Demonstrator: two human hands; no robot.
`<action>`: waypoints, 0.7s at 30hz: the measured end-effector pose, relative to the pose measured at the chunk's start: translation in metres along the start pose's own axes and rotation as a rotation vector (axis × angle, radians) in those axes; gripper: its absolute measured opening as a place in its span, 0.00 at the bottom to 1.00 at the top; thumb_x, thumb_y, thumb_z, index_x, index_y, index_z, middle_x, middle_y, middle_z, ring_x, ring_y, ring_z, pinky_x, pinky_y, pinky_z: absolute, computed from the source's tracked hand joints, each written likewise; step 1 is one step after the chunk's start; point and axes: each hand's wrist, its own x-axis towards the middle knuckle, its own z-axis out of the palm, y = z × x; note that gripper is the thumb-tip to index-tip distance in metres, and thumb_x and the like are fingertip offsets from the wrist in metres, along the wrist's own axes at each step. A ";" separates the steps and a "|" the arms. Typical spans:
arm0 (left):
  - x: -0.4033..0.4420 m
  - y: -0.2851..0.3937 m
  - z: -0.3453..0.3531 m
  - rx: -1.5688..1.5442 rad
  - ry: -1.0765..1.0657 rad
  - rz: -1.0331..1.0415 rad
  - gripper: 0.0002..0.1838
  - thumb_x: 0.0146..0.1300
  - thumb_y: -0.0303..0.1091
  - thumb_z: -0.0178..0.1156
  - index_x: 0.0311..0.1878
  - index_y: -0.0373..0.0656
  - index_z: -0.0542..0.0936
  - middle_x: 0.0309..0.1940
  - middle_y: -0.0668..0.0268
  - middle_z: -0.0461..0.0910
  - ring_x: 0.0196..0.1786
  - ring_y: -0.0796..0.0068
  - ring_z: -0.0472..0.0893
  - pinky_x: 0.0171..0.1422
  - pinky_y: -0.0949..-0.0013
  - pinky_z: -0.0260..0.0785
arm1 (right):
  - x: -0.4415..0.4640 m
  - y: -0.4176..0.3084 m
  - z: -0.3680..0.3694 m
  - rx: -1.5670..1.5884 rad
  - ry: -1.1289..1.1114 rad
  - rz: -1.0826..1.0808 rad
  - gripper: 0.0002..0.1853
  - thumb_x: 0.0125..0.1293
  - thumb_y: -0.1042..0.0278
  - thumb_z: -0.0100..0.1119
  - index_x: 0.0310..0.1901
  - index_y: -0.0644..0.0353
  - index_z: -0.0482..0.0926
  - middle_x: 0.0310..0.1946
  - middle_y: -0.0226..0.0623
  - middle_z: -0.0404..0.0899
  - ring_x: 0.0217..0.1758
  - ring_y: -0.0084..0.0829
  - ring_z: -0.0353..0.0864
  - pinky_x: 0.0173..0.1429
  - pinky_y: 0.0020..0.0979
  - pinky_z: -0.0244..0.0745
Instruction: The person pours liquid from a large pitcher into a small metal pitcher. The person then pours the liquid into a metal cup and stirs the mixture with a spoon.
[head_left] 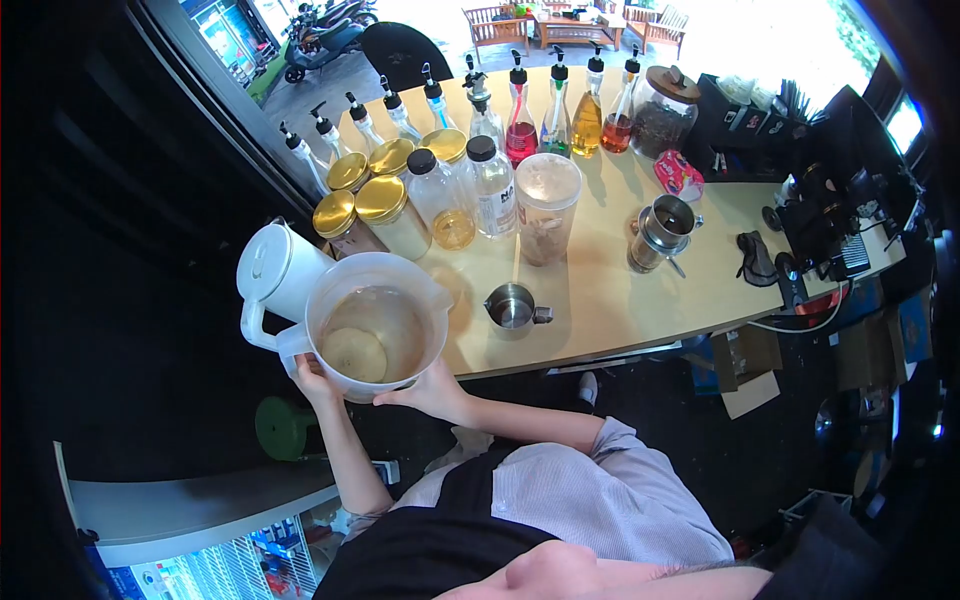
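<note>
A large translucent plastic pitcher (425, 320) is held between both my hands at the table's near left edge. My left hand (316, 382) is wrapped round its handle side, low down. From the right, my right hand (432, 394) grips the lower wall, thumb along the front. Looking into the pitcher, I see a pale round patch at the bottom; whether it holds liquid I cannot tell. A white lidded jug (280, 265) stands just behind it. To the right, a small metal cup (512, 307) with a handle sits on the table.
Gold-lidded jars (400, 205), black-capped bottles (492, 190) and a tall lidded plastic container (548, 210) stand behind the pitcher. Several pump bottles (520, 120) line the table's far edge. A metal coffee filter (668, 225) sits on a glass at right. An open cardboard box (745, 360) lies below.
</note>
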 end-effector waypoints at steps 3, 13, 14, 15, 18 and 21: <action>-0.001 0.011 0.003 0.174 -0.051 0.024 0.27 0.73 0.42 0.35 0.60 0.29 0.71 0.57 0.50 0.76 0.58 0.55 0.77 0.62 0.56 0.71 | -0.001 0.005 0.001 0.015 -0.061 0.064 0.65 0.35 0.56 0.85 0.69 0.68 0.45 0.67 0.52 0.57 0.72 0.43 0.59 0.73 0.40 0.57; -0.002 0.026 0.027 0.339 -0.011 0.086 0.23 0.75 0.43 0.39 0.58 0.33 0.72 0.52 0.54 0.78 0.54 0.61 0.79 0.56 0.60 0.74 | -0.004 0.005 0.004 -0.031 0.012 0.039 0.64 0.38 0.56 0.84 0.68 0.70 0.45 0.66 0.53 0.57 0.72 0.44 0.59 0.73 0.41 0.57; -0.001 0.024 0.025 0.330 -0.029 0.102 0.23 0.75 0.43 0.39 0.58 0.34 0.73 0.51 0.54 0.79 0.53 0.62 0.80 0.55 0.60 0.74 | -0.004 0.004 0.003 -0.043 0.010 0.037 0.64 0.39 0.56 0.83 0.69 0.69 0.45 0.66 0.53 0.57 0.72 0.44 0.59 0.73 0.41 0.57; 0.000 0.024 0.025 0.332 -0.031 0.098 0.23 0.75 0.43 0.39 0.58 0.34 0.73 0.51 0.54 0.79 0.53 0.62 0.80 0.55 0.60 0.74 | -0.005 0.003 0.003 -0.055 0.007 0.035 0.64 0.39 0.56 0.83 0.69 0.69 0.44 0.66 0.53 0.57 0.72 0.44 0.59 0.73 0.41 0.58; 0.000 0.024 0.025 0.352 -0.001 0.063 0.23 0.75 0.43 0.39 0.58 0.34 0.72 0.51 0.55 0.79 0.53 0.63 0.80 0.54 0.61 0.74 | -0.005 0.010 0.004 -0.018 0.006 0.042 0.62 0.39 0.55 0.83 0.68 0.69 0.48 0.66 0.53 0.58 0.71 0.44 0.60 0.72 0.41 0.58; 0.000 0.023 0.025 0.334 -0.059 0.085 0.23 0.75 0.43 0.39 0.57 0.34 0.73 0.49 0.55 0.80 0.52 0.63 0.81 0.53 0.62 0.75 | -0.006 0.016 0.004 0.061 -0.038 0.081 0.59 0.39 0.54 0.83 0.67 0.70 0.52 0.65 0.53 0.59 0.70 0.45 0.60 0.72 0.42 0.58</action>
